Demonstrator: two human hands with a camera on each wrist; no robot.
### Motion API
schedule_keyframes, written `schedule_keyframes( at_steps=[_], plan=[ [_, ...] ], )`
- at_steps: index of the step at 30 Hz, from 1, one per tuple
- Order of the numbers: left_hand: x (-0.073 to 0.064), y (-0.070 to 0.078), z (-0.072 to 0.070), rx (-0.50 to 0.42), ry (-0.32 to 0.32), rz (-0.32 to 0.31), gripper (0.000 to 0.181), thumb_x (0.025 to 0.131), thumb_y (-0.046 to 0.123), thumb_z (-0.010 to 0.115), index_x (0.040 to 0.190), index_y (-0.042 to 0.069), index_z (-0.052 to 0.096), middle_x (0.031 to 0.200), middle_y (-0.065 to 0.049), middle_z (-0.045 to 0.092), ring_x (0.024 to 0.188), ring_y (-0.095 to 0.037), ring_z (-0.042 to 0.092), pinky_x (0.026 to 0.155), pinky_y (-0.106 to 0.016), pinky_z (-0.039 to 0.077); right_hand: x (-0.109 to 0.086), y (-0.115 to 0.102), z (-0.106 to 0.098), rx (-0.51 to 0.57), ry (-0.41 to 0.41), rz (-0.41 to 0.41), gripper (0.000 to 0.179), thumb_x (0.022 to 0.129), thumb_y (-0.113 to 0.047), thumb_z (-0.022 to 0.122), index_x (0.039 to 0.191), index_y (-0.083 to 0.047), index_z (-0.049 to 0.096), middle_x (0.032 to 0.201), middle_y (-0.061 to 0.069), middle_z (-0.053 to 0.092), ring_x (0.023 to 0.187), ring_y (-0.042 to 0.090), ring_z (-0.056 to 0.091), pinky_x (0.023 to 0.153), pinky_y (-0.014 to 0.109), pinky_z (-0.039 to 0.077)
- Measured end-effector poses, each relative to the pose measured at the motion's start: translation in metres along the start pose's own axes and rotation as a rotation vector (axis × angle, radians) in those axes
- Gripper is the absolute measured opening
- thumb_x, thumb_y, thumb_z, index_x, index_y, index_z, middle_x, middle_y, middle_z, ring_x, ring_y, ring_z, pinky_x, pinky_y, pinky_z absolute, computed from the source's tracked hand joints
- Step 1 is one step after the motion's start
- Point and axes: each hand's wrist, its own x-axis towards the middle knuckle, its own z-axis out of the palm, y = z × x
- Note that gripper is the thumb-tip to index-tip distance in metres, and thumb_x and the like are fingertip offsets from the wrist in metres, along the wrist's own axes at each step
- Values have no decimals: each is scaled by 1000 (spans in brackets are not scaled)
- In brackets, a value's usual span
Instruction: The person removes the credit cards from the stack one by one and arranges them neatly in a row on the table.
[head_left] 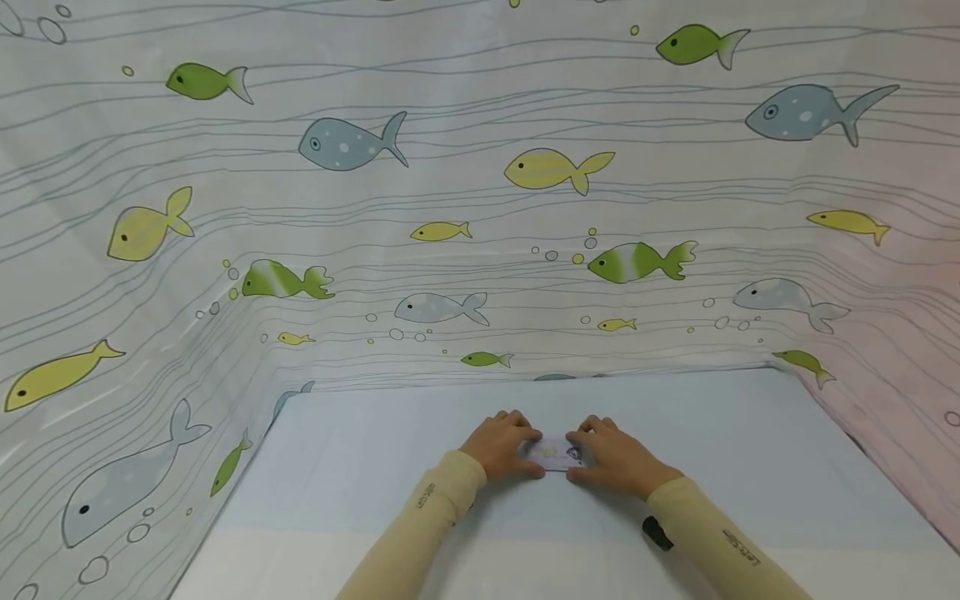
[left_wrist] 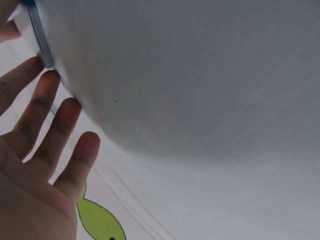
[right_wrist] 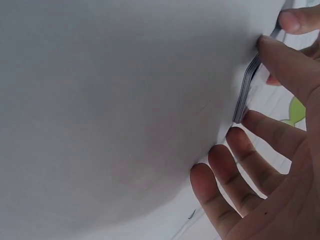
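A small stack of cards [head_left: 557, 454] lies between my two hands over the white surface, its top card pale with faint yellow print and a dark figure at the right. My left hand [head_left: 504, 447] pinches its left end, forefinger at the far corner and thumb at the near one. From the other side my right hand [head_left: 617, 458] grips the right end the same way. Layered grey edges of the stack [left_wrist: 40, 35] show in the left wrist view, the other fingertips spread along the surface. In the right wrist view the stack's edge [right_wrist: 243, 92] looks bent or fanned near the forefinger.
The white and pale blue table surface [head_left: 360, 467] reaches back to a curtain [head_left: 480, 267] printed with green, yellow and blue fish, which encloses the back and both sides. A black piece [head_left: 657, 533] hangs under the right sleeve's cuff.
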Motion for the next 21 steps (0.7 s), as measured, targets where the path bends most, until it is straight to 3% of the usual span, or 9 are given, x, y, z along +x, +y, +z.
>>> schedule_keyframes(
  at_steps=[21],
  plan=[
    [4, -2, 0, 11, 0, 22, 57, 84, 60, 75, 129, 25, 70, 120, 5, 62, 108, -13, 58, 95, -31, 49, 4, 4, 3, -20, 27, 9, 50, 83, -38, 84, 125, -14, 69, 117, -2, 56, 105, 18, 53, 89, 42, 52]
  ],
)
